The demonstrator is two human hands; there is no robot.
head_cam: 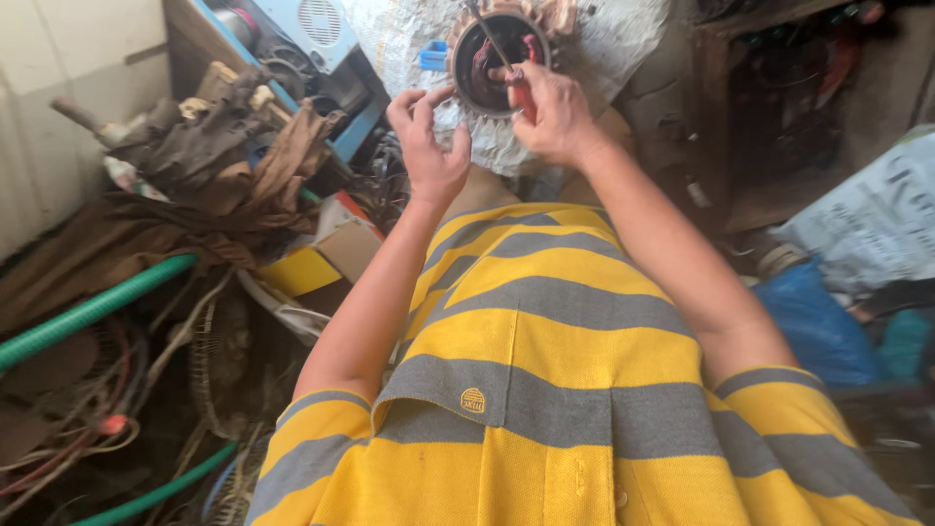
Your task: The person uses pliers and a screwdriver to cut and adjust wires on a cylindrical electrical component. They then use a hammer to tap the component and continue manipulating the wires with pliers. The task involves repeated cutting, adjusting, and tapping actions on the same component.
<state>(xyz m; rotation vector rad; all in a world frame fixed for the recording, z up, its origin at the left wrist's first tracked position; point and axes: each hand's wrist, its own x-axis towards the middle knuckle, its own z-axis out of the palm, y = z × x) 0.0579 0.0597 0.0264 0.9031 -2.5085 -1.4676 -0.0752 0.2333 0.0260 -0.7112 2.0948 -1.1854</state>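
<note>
A round motor stator [499, 60], a dark ring with copper windings at its top, rests on a white woven sack [594, 49] in front of me. My left hand [429, 146] cups its lower left rim with fingers curled. My right hand [547, 112] grips a red-handled tool [523, 95] whose thin metal shaft [487, 34] reaches up across the stator's bore. Red wires show inside the ring. My yellow and grey striped shirt fills the lower frame.
A heap of brown rags and tools [224, 136] lies at left, with a green hose [93, 310], tangled wires and a fan grille [219, 360] below. A blue metal case [312, 39] stands behind. Blue plastic [818, 326] and a printed sack [867, 219] sit at right.
</note>
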